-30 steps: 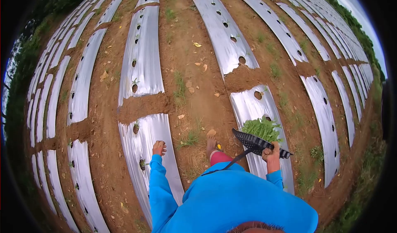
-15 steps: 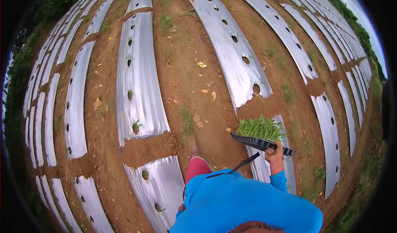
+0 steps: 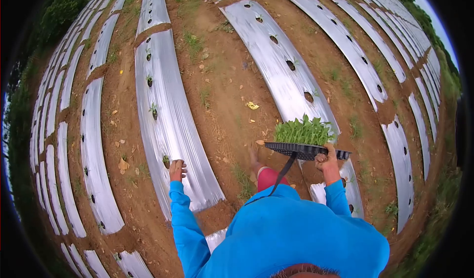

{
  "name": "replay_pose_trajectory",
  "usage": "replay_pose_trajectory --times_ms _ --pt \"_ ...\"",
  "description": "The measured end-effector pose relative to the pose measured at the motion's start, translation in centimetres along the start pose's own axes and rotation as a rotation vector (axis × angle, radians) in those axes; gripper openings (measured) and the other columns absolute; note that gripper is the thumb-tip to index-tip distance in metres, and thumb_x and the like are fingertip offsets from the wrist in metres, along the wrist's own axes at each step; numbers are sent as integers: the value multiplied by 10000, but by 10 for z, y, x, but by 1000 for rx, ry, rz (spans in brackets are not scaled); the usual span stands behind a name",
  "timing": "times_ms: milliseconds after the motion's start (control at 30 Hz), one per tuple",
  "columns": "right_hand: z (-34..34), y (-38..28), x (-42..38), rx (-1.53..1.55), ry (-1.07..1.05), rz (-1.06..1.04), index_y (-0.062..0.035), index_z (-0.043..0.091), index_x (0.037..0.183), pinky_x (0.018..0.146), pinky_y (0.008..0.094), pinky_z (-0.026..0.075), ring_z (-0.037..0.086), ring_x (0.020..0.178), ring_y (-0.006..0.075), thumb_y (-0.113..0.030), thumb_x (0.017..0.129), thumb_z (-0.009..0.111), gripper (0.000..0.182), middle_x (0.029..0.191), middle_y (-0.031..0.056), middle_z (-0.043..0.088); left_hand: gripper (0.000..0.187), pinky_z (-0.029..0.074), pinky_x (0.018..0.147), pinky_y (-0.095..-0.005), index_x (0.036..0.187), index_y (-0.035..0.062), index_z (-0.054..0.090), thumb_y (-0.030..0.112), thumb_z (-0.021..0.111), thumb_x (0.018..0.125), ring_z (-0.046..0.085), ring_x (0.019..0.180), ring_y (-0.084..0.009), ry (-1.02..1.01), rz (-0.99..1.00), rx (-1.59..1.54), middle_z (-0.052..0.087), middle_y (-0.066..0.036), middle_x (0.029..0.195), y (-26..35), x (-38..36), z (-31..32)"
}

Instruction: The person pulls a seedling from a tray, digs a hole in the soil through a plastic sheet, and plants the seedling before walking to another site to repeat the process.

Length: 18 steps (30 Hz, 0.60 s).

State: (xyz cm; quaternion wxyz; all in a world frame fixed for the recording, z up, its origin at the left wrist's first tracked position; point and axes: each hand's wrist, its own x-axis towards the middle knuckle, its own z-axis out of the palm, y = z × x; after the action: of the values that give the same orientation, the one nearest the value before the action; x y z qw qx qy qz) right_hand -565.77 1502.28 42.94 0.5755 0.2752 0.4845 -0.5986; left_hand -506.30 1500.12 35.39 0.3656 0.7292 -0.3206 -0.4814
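A black tray (image 3: 307, 151) full of green seedlings (image 3: 302, 131) is held in front of my body. My right hand (image 3: 327, 160) is wrapped round its near right edge, and a dark strap (image 3: 283, 173) hangs from it. My left hand (image 3: 177, 170) is over the silver plastic sheet (image 3: 170, 105) on the left, beside a hole with a small plant (image 3: 166, 161). Its fingers are apart, and nothing shows in them.
Rows of silver sheeting (image 3: 276, 61) with round holes run across brown soil (image 3: 212, 95). Small plants stand in several holes. A yellow leaf (image 3: 252, 106) lies on the path. One bare foot (image 3: 254, 157) shows left of the tray.
My left hand has come out from beside my body to the left sheet. The tray has shifted slightly up and left in view, and the rows have moved as my viewpoint changed.
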Motion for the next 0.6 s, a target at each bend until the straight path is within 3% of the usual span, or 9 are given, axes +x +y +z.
replay_pose_trajectory --times_ms 67,133,200,233,333,467,600 --pt "54 10 34 -34 -2 12 -163 315 487 316 230 211 248 307 109 -173 675 666 398 372 -31 244 316 406 467 -257 976 79 541 361 473 850 540 588 -124 20 2 37 587 -52 804 26 51 2" --pt "106 20 67 10 12 69 -166 328 490 310 229 215 248 304 108 -174 675 665 384 371 -31 245 321 407 464 -269 981 78 539 361 477 843 538 582 -137 55 -96 3 587 -59 807 14 91 7" --pt "148 30 93 -20 -8 96 -173 354 510 313 226 214 250 309 103 -172 670 673 357 385 -36 256 364 413 468 -325 1024 82 530 378 499 815 545 600 -194 69 -385 -120 591 -84 843 -23 111 18" --pt "174 33 108 -7 5 96 -175 362 520 314 225 212 251 311 100 -172 669 675 347 390 -38 257 336 438 511 -347 1045 86 510 328 509 810 555 612 -205 39 -637 -108 600 -101 882 -44 119 25" --pt "265 43 136 22 37 100 -175 389 578 319 224 205 248 323 92 -176 657 689 310 419 -45 258 407 462 652 -440 1088 104 558 371 550 780 590 768 -287 -182 -971 33 631 -116 927 -76 94 48" --pt "368 54 192 -16 40 67 -174 397 602 322 225 204 241 325 90 -173 654 692 300 429 -47 260 423 465 662 -437 1112 95 545 359 551 781 589 767 -292 -227 -1062 60 628 -122 937 -75 108 65" --pt "481 72 235 -40 52 50 -172 411 609 321 225 204 235 321 91 -165 655 690 283 432 -48 264 440 469 673 -435 1135 87 533 347 552 781 589 766 -297 -207 -1065 22 624 -127 947 -47 196 66"
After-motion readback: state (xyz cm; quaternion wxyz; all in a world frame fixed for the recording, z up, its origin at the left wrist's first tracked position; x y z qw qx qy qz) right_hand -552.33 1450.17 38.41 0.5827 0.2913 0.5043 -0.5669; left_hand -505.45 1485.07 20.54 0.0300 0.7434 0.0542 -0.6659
